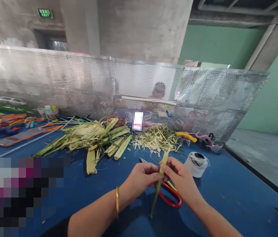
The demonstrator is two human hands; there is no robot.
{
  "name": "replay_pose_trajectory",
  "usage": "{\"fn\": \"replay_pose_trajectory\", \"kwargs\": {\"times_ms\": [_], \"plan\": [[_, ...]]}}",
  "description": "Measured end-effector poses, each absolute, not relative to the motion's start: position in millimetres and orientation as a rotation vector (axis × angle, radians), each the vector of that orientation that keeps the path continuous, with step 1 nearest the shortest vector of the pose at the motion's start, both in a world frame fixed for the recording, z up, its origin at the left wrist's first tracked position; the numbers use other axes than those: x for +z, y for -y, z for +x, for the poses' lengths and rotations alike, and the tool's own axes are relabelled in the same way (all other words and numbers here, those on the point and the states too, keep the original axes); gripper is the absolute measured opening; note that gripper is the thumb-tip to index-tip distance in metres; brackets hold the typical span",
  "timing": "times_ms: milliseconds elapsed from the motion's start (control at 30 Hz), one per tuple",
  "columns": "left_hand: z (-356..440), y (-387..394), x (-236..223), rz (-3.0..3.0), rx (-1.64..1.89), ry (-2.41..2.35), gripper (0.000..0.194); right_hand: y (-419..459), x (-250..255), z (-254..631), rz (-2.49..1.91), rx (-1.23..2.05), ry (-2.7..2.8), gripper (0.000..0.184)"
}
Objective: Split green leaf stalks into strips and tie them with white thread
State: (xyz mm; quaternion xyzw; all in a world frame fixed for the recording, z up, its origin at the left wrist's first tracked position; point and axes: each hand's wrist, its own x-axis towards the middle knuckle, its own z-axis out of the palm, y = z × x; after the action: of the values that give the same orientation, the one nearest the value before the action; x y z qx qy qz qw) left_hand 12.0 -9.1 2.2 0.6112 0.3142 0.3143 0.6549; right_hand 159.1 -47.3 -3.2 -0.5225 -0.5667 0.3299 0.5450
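Between my hands hangs a narrow green strip of plant leaf (156, 195), husk-like, its pale wide end up and its thin tip down. My left hand (140, 179) pinches it from the left near the middle. Close above, the fingers of my right hand (182, 177) are closed on the upper part. Red-handled scissors (175, 204) lie on the table beneath, blades partly hidden by my left hand. Something thin and yellow (172, 187) shows beside their handle. To the right of my right hand stands a spool of white thread (195, 166).
A heap of green husks (96, 135) lies ahead on the blue table (79, 197), beside a pile of shredded strips (157, 138). Behind runs a perforated metal screen (143, 72). A yellow tool (187, 135) sits near the screen; a phone-like slab (17, 135) rests left.
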Motion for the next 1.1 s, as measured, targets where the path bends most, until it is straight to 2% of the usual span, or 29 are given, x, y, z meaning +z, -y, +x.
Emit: {"fn": "replay_pose_trajectory", "kwargs": {"times_ms": [200, 367, 467, 567, 933, 1100], "plan": [[15.1, 9.3, -7.6, 1.342, 0.772, -0.818, 0.011, 45.2, -10.7, 156.3, -1.239, 0.751, 1.205, 0.029], [13.9, 9.2, -6.8, 1.28, 0.656, -0.672, 0.023, 49.3, -1.5, 155.0, -1.203, 0.824, 1.138, 0.034], [12.2, 7.0, -2.6, 1.234, 0.791, -0.708, 0.027, 52.4, 2.2, 153.0, -1.183, 0.939, 1.137, 0.035], [9.9, 3.3, 1.7, 1.202, 0.915, -0.726, 0.025, 53.9, 1.4, 149.2, -1.203, 1.028, 1.219, 0.036], [9.4, 2.3, 4.5, 1.222, 0.939, -0.7, 0.02, 58.4, -1.1, 145.1, -1.184, 1.155, 1.232, 0.035], [10.6, 5.3, 3.2, 1.198, 0.896, -0.674, 0.019, 55.8, -7.1, 143.4, -1.238, 0.985, 1.304, 0.037]]}}
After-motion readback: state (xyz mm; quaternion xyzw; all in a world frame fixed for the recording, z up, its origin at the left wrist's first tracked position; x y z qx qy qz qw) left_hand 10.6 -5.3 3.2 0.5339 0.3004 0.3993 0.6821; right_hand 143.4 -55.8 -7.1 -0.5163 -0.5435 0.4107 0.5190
